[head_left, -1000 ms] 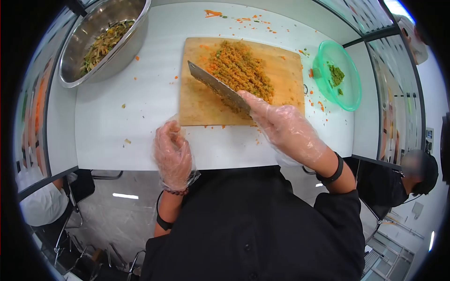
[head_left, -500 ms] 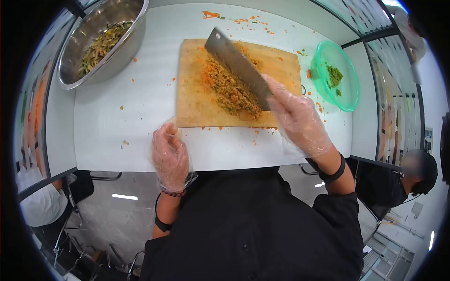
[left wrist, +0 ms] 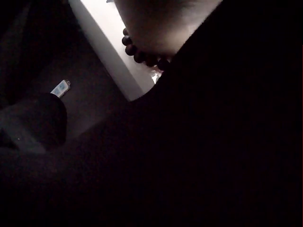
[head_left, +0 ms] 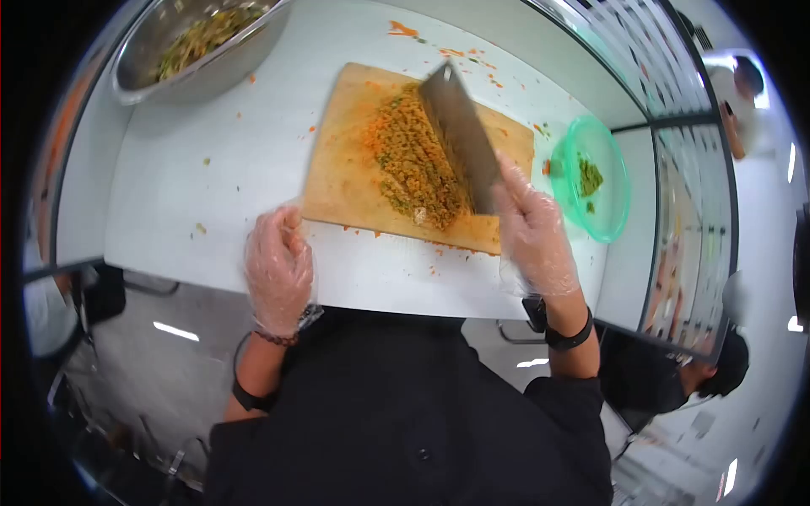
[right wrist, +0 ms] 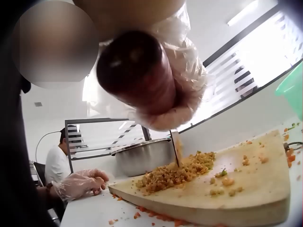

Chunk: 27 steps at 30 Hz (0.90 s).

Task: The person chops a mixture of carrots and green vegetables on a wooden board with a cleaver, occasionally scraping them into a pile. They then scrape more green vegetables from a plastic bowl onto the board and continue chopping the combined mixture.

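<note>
The right hand grips the cleaver, fingers clamped round its handle; a second ago at the near-left of the chopped mix on the cutting board, the cleaver now stands along its right; the left hand stays just beside the board's corner, fingers loosely curled.

Cleaver in gloved right hand, beside chopped vegetables on wooden board
</note>
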{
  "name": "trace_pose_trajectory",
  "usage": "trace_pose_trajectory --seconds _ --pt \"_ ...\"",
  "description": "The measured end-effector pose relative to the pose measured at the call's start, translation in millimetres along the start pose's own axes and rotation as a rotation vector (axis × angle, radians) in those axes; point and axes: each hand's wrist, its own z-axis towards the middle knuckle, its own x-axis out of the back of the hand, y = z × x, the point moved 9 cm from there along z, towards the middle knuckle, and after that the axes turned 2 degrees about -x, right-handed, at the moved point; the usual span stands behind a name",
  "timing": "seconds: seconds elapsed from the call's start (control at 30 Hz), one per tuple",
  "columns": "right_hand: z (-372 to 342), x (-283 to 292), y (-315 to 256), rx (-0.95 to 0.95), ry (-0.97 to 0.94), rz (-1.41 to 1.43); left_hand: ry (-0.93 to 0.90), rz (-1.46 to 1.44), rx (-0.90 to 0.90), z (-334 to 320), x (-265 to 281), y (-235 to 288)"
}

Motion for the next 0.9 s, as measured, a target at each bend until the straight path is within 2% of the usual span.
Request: trace_pose_trajectory --seconds 0.1,0.17,0.2,0.3,0.33,0.4,0.47,0.5,0.53,0.73,0.83,0.9 --pt "0 -5 6 -0.173 -0.129 -0.058 -0.005 0.003 0.018 1 6 -1" --pt "2 -9 22 -0.046 -0.046 0.09 0.001 -0.041 0.07 0 7 -6" --pt "3 -11 28 -0.086 -0.072 0.078 0.014 -0.047 0.087 0 8 -7" --pt "2 -5 32 -0.009 -0.015 0.12 0.018 -0.077 0.12 -2 10 -7" --pt "0 2 29 -0.035 0.035 0.114 0.017 -0.096 0.129 0 10 -8" --pt "1 12 20 -0.179 0.0 -0.089 0.033 -0.075 0.09 2 9 -5" --pt "1 11 32 -0.205 -0.077 -0.038 0.059 0.003 -0.014 4 10 0" --pt "1 9 37 -0.213 -0.112 -0.014 0.036 -0.02 0.017 4 8 -2" --pt "0 12 37 -0.177 -0.04 0.123 0.019 -0.041 0.048 3 7 -4" --pt "0 19 50 -0.162 -0.04 -0.007 0.02 -0.024 0.058 4 7 -3" --pt "1 16 58 -0.254 -0.03 0.005 0.022 -0.031 0.053 5 6 -3" --pt "7 15 49 -0.166 -0.044 0.053 0.023 -0.034 0.052 5 7 -3"
